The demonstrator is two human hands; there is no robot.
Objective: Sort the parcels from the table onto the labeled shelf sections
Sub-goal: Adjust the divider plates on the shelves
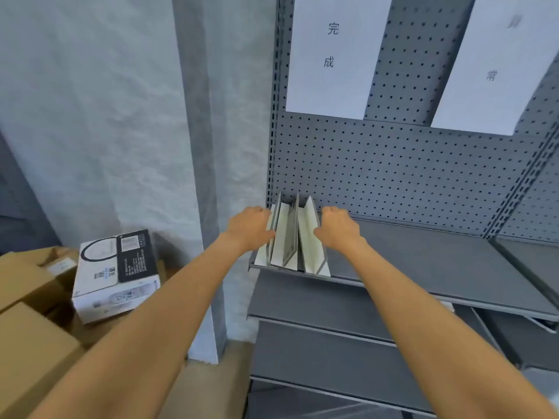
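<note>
Several flat white and grey parcels [290, 237] stand on edge at the left end of a grey metal shelf [438, 267]. My left hand [251, 228] grips the left side of the row, thumb against the outermost parcel and fingers curled over its top. On the other side, my right hand [337, 228] holds the rightmost parcel with curled fingers, thumb touching its face. Above on the pegboard hang a white label sheet [329, 55] over this section and a second label sheet [490, 65] further right.
A white box with a black label [115, 273] lies on brown cardboard boxes [30, 328] at the lower left. A grey pillar [202, 176] stands between them and the shelving. Lower shelves [317, 352] jut out under my arms.
</note>
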